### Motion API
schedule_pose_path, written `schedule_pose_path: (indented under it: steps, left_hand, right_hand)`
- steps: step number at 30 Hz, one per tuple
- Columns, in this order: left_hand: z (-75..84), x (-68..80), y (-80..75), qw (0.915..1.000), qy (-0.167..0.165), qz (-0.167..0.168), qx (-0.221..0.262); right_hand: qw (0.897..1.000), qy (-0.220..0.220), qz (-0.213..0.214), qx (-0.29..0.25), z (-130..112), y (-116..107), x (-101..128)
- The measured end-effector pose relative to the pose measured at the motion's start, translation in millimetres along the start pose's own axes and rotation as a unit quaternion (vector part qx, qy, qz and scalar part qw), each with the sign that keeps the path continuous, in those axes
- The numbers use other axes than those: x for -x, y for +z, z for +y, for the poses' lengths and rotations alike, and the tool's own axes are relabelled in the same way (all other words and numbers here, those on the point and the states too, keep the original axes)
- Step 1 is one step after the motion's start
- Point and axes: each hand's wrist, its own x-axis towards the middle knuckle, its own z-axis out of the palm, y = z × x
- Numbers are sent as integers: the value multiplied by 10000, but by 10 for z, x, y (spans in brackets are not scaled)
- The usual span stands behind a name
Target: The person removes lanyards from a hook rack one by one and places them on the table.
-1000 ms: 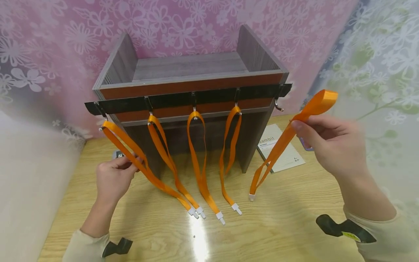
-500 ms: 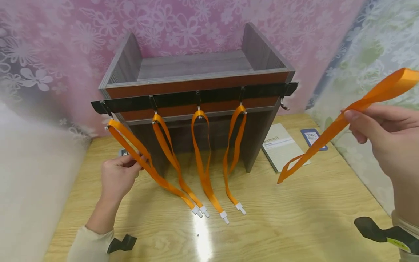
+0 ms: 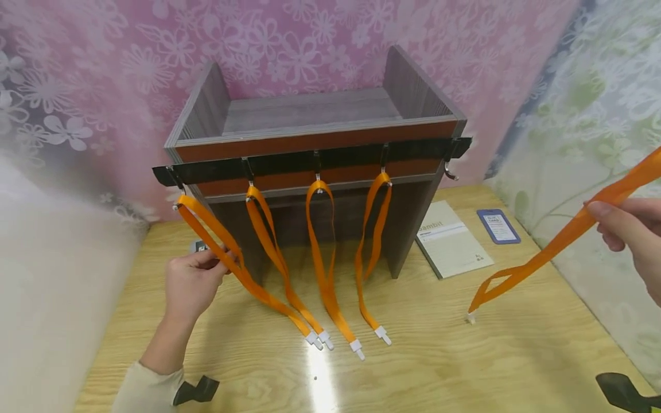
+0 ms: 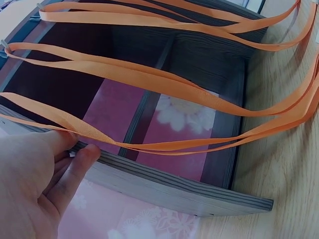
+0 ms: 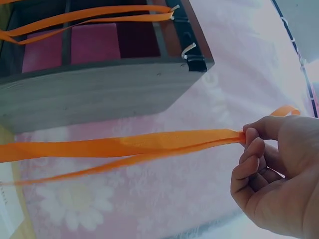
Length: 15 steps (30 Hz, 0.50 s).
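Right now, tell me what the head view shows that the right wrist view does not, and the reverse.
Only the head view shows the left hand pinching the leftmost hung lanyard, the wooden table, the booklet, the blue card holder and the white clip on the loose lanyard's end. Only the right wrist view shows the grip up close: thumb and fingers pinching the doubled strap. Both show the right hand, its loose lanyard, the shelf and the bare end hook.

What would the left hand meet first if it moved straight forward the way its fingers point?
Probably the grey wooden shelf unit: the left hand, pinching the leftmost orange lanyard, points at its side panel. Depth is uncertain.
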Motion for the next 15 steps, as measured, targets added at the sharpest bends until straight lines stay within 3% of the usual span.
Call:
schedule_pose_path:
  steps: [1, 3, 11, 15]
  left_hand:
    - [1, 3, 10, 10000, 30, -7, 37]
    - [4, -1, 23, 9999, 94, -5, 100]
    - [11, -15, 7, 9998, -137, 14, 156]
    - [4, 11, 35, 9995, -266, 49, 164]
  right_hand:
    - [9994, 198, 21, 267, 14, -29, 16]
    - [9987, 415, -1, 302, 40, -67, 41]
    - [9990, 112, -271, 350, 111, -42, 131]
    - [9988, 119, -477, -76, 198, -40, 200]
